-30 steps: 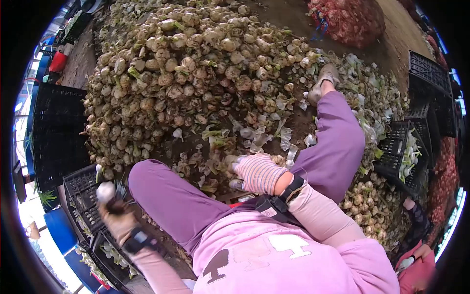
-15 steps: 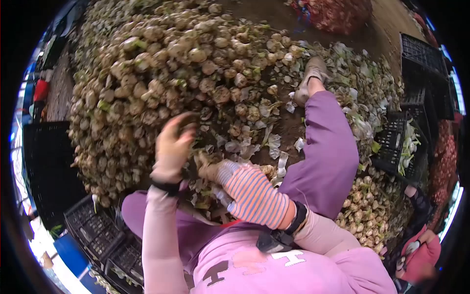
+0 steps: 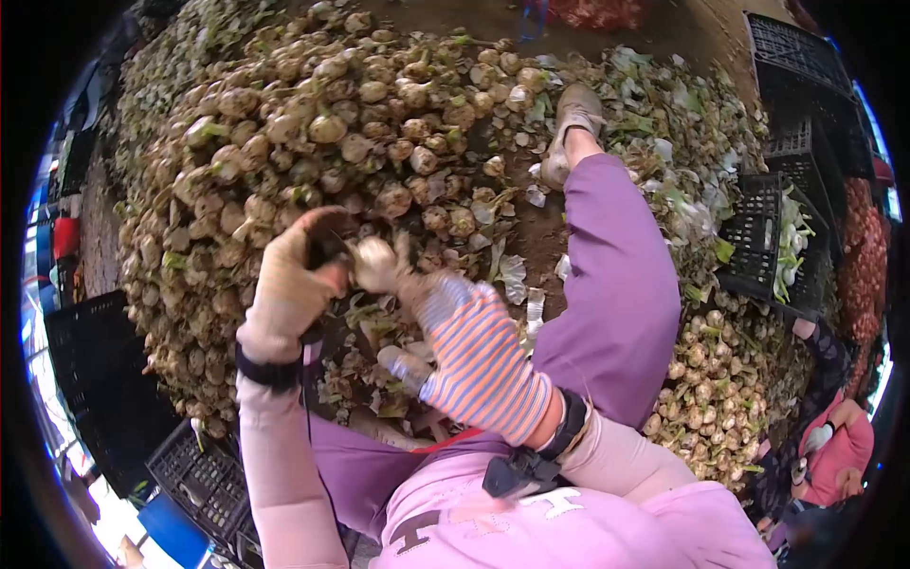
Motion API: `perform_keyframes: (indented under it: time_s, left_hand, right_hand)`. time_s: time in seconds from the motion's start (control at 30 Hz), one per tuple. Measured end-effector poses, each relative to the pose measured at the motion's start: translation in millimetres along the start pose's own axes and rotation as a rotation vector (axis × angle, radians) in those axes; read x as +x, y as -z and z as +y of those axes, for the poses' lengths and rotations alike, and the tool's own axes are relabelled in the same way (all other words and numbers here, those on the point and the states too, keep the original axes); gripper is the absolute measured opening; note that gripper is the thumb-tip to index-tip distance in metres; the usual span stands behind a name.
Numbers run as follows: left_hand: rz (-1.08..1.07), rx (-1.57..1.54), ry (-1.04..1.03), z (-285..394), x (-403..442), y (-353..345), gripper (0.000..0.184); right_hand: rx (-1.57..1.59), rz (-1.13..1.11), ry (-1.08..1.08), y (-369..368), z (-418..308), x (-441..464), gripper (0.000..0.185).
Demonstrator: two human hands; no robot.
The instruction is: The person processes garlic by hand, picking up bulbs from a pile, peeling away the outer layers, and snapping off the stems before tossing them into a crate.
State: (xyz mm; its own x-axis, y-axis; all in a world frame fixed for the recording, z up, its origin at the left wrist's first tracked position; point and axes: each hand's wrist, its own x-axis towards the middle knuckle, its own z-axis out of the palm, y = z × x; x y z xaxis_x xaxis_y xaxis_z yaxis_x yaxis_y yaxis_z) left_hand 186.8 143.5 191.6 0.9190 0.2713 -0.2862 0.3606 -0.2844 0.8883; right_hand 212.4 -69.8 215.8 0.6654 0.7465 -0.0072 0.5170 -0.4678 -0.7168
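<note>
A pale round bulb point(image 3: 374, 264), like an onion or garlic head, sits between my two hands above the pile. My left hand point(image 3: 289, 280), in a tan glove with dark-stained fingers, curls around the bulb's left side. Its thumb and fingertips close on the bulb. My right hand point(image 3: 479, 346) wears a striped glove with soiled fingertips. Its fingers stretch to the bulb's right side and seem to touch it, while its thumb is spread apart below. A large heap of bulbs point(image 3: 246, 180) lies beyond and left of my hands. Loose papery peelings point(image 3: 512, 280) cover the ground near my right hand.
A smaller heap of bulbs point(image 3: 706, 398) lies right of my leg. Black crates point(image 3: 754, 228) stand at the right, one with green-white stalks point(image 3: 791, 247). More black crates point(image 3: 204, 474) and a blue container point(image 3: 175, 526) are at the lower left. Another person point(image 3: 839, 450) is at the lower right.
My left hand has moved left and is now at a pale bulb that was not visible before. The right fingers have risen slightly to meet it. The camera view has shifted a little.
</note>
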Motion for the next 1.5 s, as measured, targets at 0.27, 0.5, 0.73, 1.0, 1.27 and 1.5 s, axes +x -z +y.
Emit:
perform_keyframes:
  time_s: [0.27,0.5,0.73,1.0,1.27,1.5]
  left_hand:
    - [0.068,-0.326,0.188,68.9,-107.2,-27.4,0.053]
    - [0.356,0.497,-0.354,31.3,-162.4,-63.1,0.076]
    - [0.415,0.693,-0.593,22.5,-170.0,-63.9,0.079]
    - [0.509,0.545,-0.471,43.5,-172.0,-74.5,0.077]
    - [0.542,0.488,-0.477,33.8,-170.1,-70.9,0.079]
    - [0.478,0.61,-0.435,20.8,-171.3,-71.4,0.085]
  right_hand:
    - [0.571,-0.194,0.133,-19.2,-3.2,-6.7,0.04]
    - [1.344,-0.491,-0.192,-12.2,-9.0,-19.4,0.024]
    - [1.323,-0.578,-0.129,-1.6,-8.2,-26.8,0.03]
    - [1.444,-0.49,-0.048,-16.8,-3.8,-37.8,0.031]
    - [1.532,-0.543,-0.039,-4.9,-10.4,-34.4,0.041]
    - [1.398,-0.582,-0.197,-2.1,-13.3,-34.1,0.035]
